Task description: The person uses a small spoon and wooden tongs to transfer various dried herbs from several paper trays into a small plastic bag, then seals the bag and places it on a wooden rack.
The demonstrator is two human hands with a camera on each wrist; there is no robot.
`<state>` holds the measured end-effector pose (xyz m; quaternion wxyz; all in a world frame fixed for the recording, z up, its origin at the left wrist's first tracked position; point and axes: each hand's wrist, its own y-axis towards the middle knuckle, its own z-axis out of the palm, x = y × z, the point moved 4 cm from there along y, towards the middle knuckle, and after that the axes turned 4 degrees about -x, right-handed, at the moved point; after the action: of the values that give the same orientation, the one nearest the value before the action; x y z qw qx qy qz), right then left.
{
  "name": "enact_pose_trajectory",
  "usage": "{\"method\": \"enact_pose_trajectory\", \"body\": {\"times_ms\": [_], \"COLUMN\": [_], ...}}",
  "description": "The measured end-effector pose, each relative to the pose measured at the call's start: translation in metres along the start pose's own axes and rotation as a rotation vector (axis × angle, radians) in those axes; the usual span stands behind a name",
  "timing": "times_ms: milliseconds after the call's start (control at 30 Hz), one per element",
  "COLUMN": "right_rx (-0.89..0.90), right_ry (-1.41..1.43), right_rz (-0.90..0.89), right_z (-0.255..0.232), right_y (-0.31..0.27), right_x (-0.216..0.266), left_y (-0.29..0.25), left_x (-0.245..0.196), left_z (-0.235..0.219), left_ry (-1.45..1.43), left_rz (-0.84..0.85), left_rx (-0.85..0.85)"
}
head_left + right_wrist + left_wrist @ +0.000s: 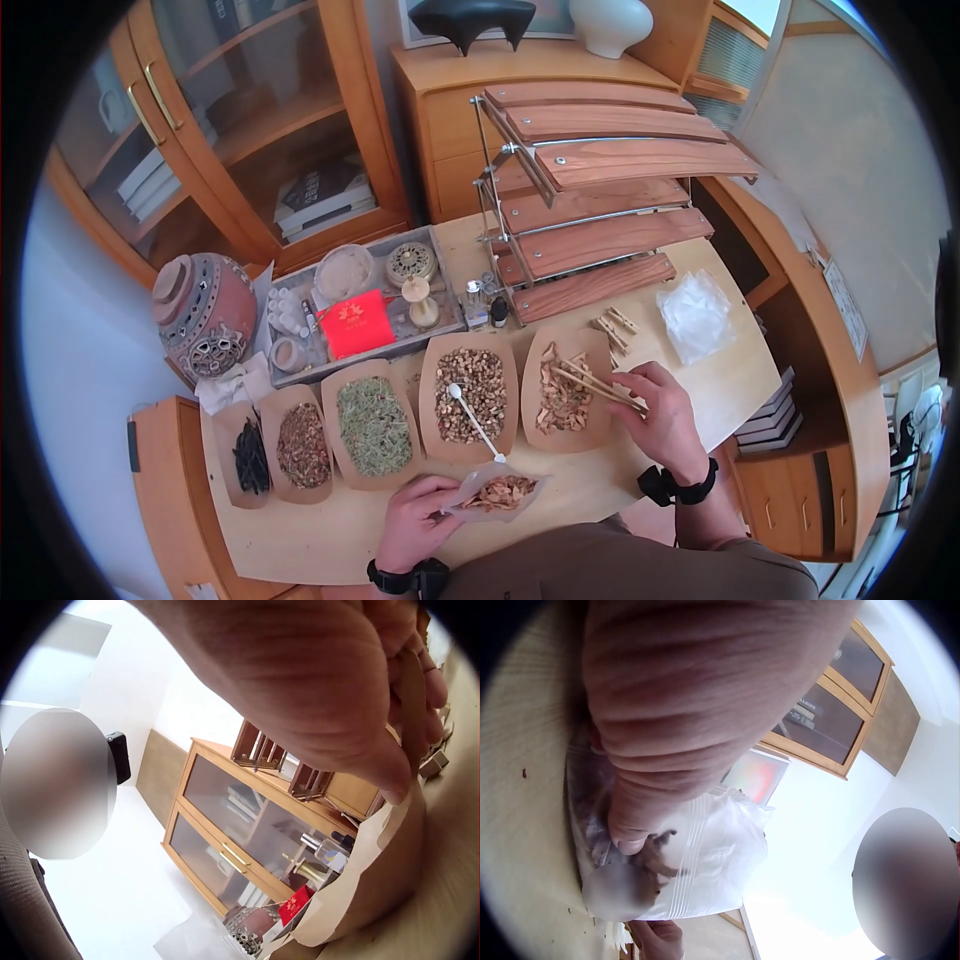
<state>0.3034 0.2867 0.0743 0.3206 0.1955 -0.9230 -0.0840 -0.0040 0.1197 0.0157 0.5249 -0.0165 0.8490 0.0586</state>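
Pinching one wooden tongs with right hand over rightmost of five paper trays; with left hand, gripping one plastic bag before these trays. Only from left wrist, can see seal lines.

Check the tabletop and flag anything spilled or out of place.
A reddish-brown crumb and some smaller specks lie loose on the tabletop beside the plastic bag, rather than inside it, so they look like minor spillage.
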Motion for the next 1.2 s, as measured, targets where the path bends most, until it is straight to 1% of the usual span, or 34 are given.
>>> {"method": "enact_pose_trajectory", "body": {"times_ms": [67, 133, 300, 433, 767, 900, 967, 1200], "right_rx": [0.004, 0.026, 0.044, 0.068, 0.071, 0.062, 0.066, 0.070], "right_ry": [0.000, 0.031, 0.041, 0.044, 0.029, 0.047, 0.042, 0.031], "right_rz": [0.006, 0.048, 0.056, 0.071, 0.066, 0.067, 0.063, 0.058], "right_z": [-0.0009, 0.0002, 0.0013, 0.0019, 0.0024, 0.0016, 0.0009, 0.0016], "right_y": [0.0000, -0.0003, -0.0005, 0.0002, 0.0012, 0.0014, 0.0014, -0.0004], "right_x": [-0.0002, -0.0023, -0.0050, -0.0045, -0.0035, -0.0026, -0.0018, -0.0036], "left_y": [0.0001, -0.0004, -0.0013, -0.0030, -0.0006, -0.0022, -0.0027, -0.0030], "left_x": [-0.0003, 0.0009, 0.0050, 0.0070, 0.0006, 0.0063, 0.0072, 0.0092], "left_z": [0.0002, 0.0000, 0.0003, 0.0013, 0.0007, 0.0011, 0.0015, 0.0022], "left_ry": [-0.013, -0.003, 0.011, -0.012, -0.031, -0.022, -0.050, -0.027], "left_rz": [-0.009, -0.002, 0.032, -0.010, -0.028, -0.012, -0.053, -0.022], "left_rx": [0.000, 0.001, 0.008, 0.009, 0.017, 0.019, 0.025, 0.013]}}
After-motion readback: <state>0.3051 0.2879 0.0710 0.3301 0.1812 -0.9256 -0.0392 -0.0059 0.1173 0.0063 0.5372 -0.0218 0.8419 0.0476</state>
